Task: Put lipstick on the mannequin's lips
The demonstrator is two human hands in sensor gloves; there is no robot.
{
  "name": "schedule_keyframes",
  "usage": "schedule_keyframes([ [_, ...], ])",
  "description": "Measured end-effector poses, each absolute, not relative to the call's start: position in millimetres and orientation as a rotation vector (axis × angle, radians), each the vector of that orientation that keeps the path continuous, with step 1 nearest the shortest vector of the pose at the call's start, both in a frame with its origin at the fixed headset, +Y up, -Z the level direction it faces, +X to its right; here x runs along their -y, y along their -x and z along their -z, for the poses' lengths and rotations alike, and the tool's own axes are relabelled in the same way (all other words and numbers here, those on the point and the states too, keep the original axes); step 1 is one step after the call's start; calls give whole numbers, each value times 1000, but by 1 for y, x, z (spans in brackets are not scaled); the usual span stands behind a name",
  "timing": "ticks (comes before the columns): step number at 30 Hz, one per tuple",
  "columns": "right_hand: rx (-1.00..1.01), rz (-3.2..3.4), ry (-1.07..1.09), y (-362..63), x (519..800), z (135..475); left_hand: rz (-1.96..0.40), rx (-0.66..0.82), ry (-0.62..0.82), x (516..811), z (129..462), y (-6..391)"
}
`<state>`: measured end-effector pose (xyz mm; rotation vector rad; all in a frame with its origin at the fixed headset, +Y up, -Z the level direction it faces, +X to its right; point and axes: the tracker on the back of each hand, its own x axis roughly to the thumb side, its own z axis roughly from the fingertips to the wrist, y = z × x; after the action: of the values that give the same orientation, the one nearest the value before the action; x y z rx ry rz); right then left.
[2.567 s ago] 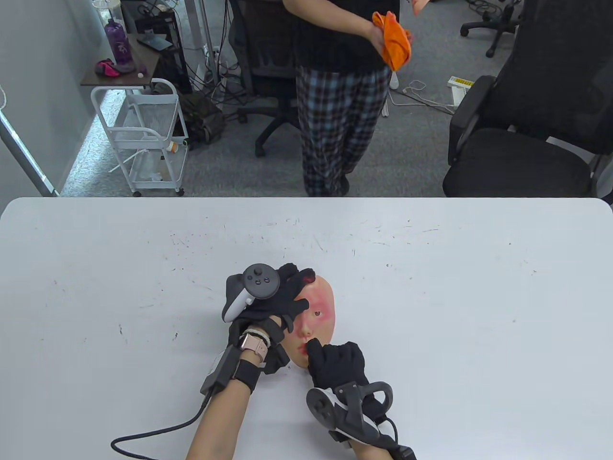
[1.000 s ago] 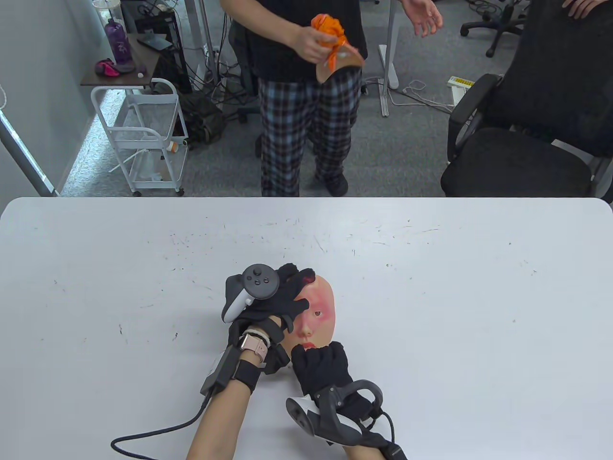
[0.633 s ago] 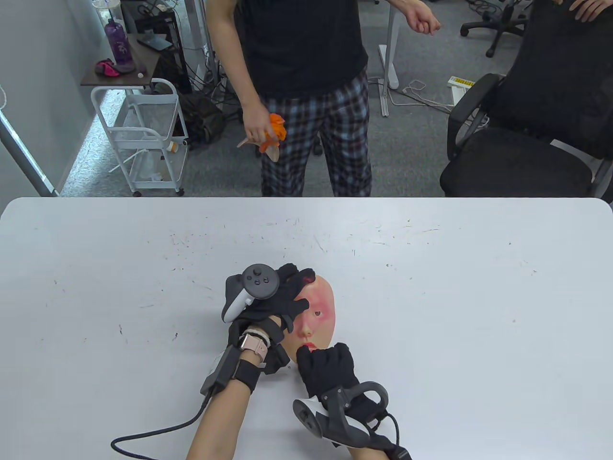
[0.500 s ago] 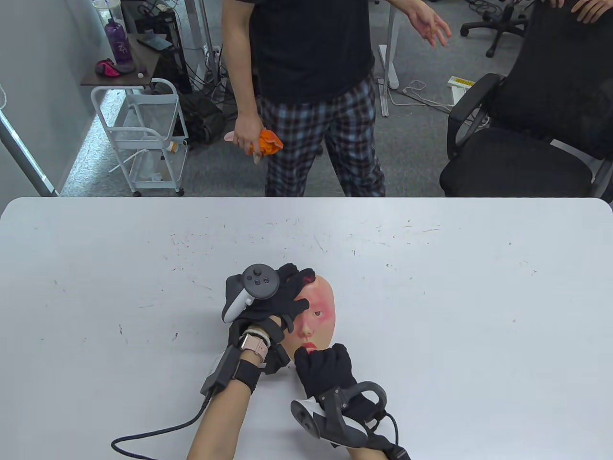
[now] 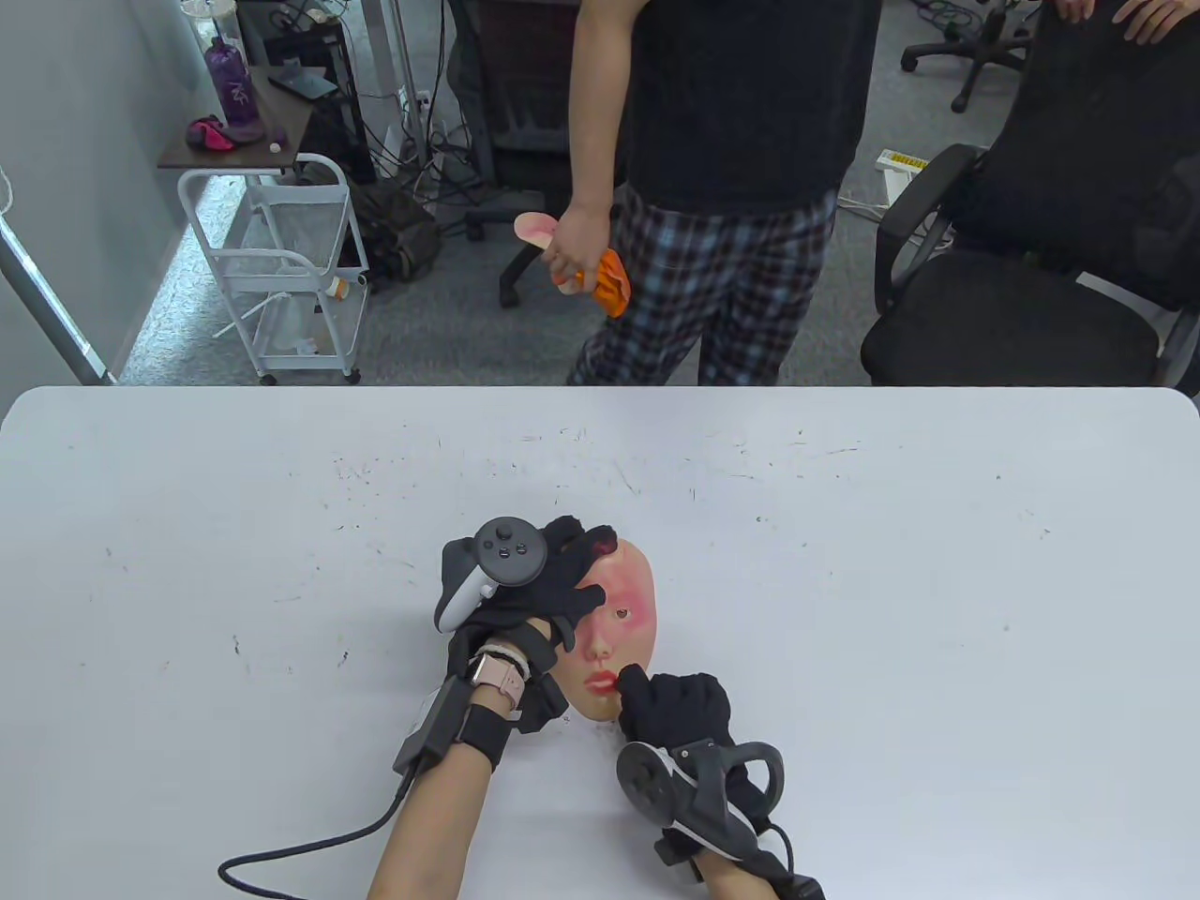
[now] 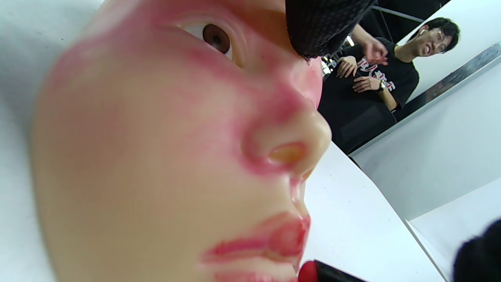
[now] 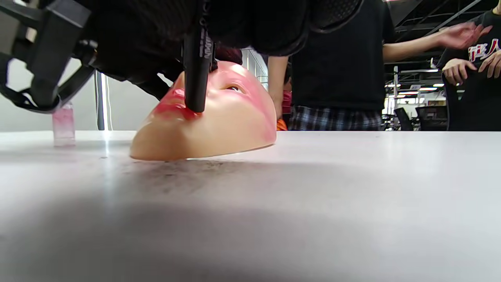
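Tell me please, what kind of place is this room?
Probably an office or lab used for recordings: black office chairs, cables on grey carpet, a white rolling cart, and a white table with a mannequin face.

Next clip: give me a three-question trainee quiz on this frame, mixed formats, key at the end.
1. True or false: the lipstick tip is at the mannequin face's lips.
2. Which hand grips the lipstick? A) left hand B) right hand C) neither
3. Fill in: the left hand rests on the face's ____ end, steadying it on the table.

Key: 1 true. 2 B. 3 forehead.
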<state>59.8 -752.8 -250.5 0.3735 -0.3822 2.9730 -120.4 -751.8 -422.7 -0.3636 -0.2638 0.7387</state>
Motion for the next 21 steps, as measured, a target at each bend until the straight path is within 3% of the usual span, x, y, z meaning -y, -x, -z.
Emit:
schedule_keyframes([
  [21, 421, -3025, -512, -41, 753, 246, -739, 261, 364, 752, 423, 120],
])
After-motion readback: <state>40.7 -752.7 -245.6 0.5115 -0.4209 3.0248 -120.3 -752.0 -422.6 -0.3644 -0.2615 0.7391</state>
